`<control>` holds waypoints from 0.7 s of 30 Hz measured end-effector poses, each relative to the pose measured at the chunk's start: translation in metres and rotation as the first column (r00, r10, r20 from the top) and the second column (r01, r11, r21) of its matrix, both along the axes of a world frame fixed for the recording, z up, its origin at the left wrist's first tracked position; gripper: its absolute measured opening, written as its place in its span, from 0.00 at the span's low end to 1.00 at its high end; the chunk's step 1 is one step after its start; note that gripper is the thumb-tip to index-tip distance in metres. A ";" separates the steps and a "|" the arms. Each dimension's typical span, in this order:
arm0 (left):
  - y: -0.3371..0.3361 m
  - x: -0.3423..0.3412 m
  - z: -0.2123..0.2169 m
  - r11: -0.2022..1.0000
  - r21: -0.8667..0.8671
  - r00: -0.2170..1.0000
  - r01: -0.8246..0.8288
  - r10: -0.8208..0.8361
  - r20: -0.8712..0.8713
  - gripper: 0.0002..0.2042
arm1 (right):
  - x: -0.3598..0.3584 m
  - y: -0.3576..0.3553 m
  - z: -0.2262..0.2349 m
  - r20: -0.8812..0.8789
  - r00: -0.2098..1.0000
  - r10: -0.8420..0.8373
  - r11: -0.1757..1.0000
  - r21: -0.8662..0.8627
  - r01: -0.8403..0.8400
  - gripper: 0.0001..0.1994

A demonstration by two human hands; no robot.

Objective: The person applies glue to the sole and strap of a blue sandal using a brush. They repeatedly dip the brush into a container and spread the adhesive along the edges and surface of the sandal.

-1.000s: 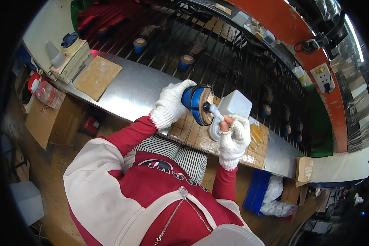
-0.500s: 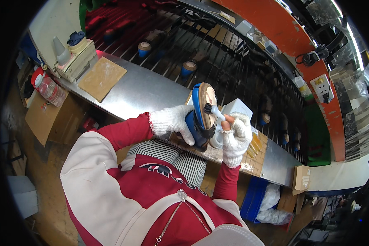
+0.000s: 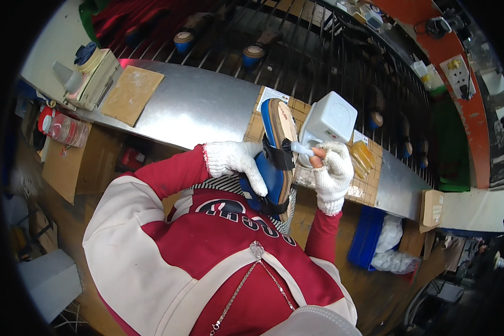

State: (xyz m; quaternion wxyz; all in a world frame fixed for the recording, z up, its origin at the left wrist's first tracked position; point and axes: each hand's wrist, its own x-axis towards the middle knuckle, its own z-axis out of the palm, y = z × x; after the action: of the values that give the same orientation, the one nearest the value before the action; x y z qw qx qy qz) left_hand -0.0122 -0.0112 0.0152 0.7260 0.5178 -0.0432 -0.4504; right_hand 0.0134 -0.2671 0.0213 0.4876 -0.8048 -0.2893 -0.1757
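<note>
My left hand (image 3: 235, 161), in a white knit glove with an orange-red cuff edge, is closed around the side of a sandal on a blue last (image 3: 273, 175). Dark straps cross the last, and its pale insole-like face and cork-coloured edge are turned to the right. My right hand (image 3: 335, 178), gloved with bare thumb and fingertip showing, pinches the pale handle of a small brush (image 3: 301, 148). The brush's black bristles touch or lie very close to the sandal's edge by the strap. Beside my right hand is a white plastic container (image 3: 330, 117).
A metal bench (image 3: 193, 103) carries a tan board (image 3: 132, 95) and a gridded brown mat (image 3: 371, 187) with yellowish blocks (image 3: 362, 161). Beyond runs a rod conveyor bearing blue lasts (image 3: 253, 56). A blue crate (image 3: 365, 238) and a cardboard box (image 3: 101, 159) are below.
The sandal has turned so more of its length shows and sits lower, nearer my body. The brush stays at its edge, moved slightly along it. The view has shifted.
</note>
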 end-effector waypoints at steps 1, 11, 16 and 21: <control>-0.001 0.000 0.001 1.000 0.023 1.000 0.000 0.001 -0.016 0.35 | -0.001 -0.006 -0.001 -0.010 1.000 0.002 1.000 -0.015 -0.002 0.11; 0.010 -0.007 -0.037 0.770 -0.461 0.884 -0.442 0.462 -0.074 0.41 | -0.022 -0.071 -0.033 -0.076 0.876 -0.477 0.813 -0.416 0.407 0.04; 0.025 0.008 -0.071 0.670 -0.508 0.825 -0.542 0.540 -0.168 0.48 | -0.016 -0.067 -0.042 0.201 0.829 -0.522 0.572 -0.638 0.515 0.06; 0.025 0.000 -0.079 0.511 -0.357 0.623 -0.782 0.673 -0.399 0.28 | -0.011 -0.062 -0.036 0.248 0.853 -0.460 0.546 -0.678 0.492 0.04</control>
State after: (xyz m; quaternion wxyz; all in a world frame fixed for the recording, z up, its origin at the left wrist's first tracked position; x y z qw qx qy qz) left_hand -0.0118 0.0138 -0.0642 0.9546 0.2303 0.1408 -0.1258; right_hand 0.0025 -0.3295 -0.0143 0.0598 -0.9732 -0.1152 -0.1896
